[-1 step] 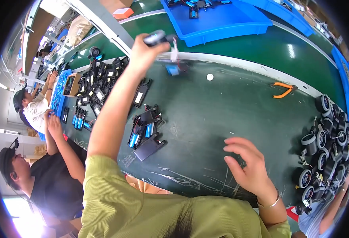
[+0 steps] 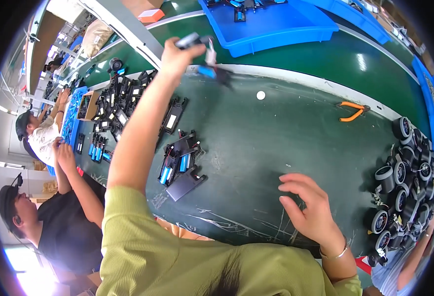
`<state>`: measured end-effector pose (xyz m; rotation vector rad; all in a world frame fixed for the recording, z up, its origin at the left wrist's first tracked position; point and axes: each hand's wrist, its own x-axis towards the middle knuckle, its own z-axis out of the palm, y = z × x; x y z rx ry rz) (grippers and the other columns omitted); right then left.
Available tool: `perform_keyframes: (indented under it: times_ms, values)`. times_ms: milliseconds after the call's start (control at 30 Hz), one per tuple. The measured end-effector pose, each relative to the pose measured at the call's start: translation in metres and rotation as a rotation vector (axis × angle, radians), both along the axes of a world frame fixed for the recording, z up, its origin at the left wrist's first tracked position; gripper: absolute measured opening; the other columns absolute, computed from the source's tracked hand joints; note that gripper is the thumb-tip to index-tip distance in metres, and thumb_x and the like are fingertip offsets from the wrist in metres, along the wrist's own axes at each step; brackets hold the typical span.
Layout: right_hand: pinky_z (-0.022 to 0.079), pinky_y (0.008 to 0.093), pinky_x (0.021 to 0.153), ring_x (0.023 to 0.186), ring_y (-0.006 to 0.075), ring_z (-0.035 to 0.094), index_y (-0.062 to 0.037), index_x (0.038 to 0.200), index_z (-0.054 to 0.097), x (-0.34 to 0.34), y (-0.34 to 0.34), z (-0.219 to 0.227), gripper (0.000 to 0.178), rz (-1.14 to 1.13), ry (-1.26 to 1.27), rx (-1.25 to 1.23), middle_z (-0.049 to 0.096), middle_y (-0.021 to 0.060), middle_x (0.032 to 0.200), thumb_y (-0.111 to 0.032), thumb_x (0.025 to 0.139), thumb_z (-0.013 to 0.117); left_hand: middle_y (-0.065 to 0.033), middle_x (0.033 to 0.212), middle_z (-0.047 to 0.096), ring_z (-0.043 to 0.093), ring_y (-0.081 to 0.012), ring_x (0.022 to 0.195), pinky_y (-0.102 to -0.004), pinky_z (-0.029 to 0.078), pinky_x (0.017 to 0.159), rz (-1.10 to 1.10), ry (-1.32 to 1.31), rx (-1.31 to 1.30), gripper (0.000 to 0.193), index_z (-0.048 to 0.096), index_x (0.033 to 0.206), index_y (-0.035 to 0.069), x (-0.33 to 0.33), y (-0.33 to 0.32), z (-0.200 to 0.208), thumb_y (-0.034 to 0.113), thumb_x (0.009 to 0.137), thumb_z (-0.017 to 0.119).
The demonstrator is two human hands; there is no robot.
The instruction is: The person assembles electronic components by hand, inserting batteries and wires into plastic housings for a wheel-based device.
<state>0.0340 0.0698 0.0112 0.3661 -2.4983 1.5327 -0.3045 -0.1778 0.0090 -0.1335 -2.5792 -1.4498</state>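
My left hand [image 2: 176, 58] is stretched to the far side of the table, fingers closed round a blurred grey-and-black wheel motor [image 2: 189, 41]. Wires run down from it to a dangling black part with a blue battery [image 2: 208, 72], smeared by motion. My right hand [image 2: 310, 207] hovers over the near right of the green table [image 2: 256, 148], fingers apart and slightly curved, holding nothing. Between my arms, nearer the left one, lies a small group of black battery holders [image 2: 181, 160] with blue cells, and a flat dark cover [image 2: 185, 185] beside them.
Many black housings [image 2: 123, 106] are heaped at the left, and wheel motors [image 2: 399, 172] pile up at the right. Orange-handled pliers [image 2: 353, 111] and a white disc [image 2: 261, 95] lie far back. A blue tray [image 2: 276, 42] stands beyond the rail. Co-workers [image 2: 69, 217] sit at the left.
My left hand has shifted slightly left and up with the wheel motor. The hanging blue-and-black part has swung upward. My right hand has barely moved.
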Motion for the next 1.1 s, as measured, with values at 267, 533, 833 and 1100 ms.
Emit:
perform_keyframes:
  times_ms: [267,533,833,1100]
  values:
    - [0.048,0.0349,0.072,0.082,0.0284,0.061,-0.0009,0.085,0.063,0.022,0.015,0.003,0.014,-0.011,-0.239,0.022,0.064,0.0121,0.091,0.0,0.072,0.067,-0.0277,0.11,0.057,0.058,-0.0342,0.103,-0.0366,0.048,0.086,0.37,-0.117,-0.235,0.09,0.033,0.118,-0.009,-0.09,0.032,-0.044,0.044,0.06,0.077]
    - [0.037,0.0495,0.086,0.093,0.0316,0.054,-0.0082,0.105,0.059,0.039,0.044,0.025,0.03,1.22,-0.215,-0.604,0.064,0.0078,0.097,-0.034,0.091,0.053,-0.0152,0.102,0.061,0.06,-0.0275,0.089,-0.0346,0.049,0.073,-0.421,0.052,-0.156,0.048,0.043,0.121,-0.003,0.018,-0.022,0.023,0.018,0.083,0.064]
    - [0.039,0.0488,0.086,0.099,0.0332,0.054,-0.0038,0.098,0.063,0.068,0.032,0.045,0.038,1.133,-0.009,-0.484,0.058,0.0149,0.108,-0.04,0.085,0.058,-0.0185,0.104,0.062,0.061,-0.0265,0.096,-0.0346,0.047,0.083,-0.224,0.025,-0.632,0.046,0.057,0.113,-0.002,0.225,-0.1,0.017,0.027,0.079,0.07]
    - [0.044,0.0454,0.075,0.089,0.0319,0.057,-0.0001,0.09,0.064,0.104,0.036,0.046,0.036,1.22,0.002,-0.683,0.059,0.0163,0.101,-0.036,0.088,0.057,-0.0228,0.142,0.026,0.036,-0.0419,0.124,-0.0442,0.035,0.102,-0.302,0.066,-0.75,0.098,0.034,0.137,0.007,0.271,-0.064,-0.035,0.041,0.058,0.081]
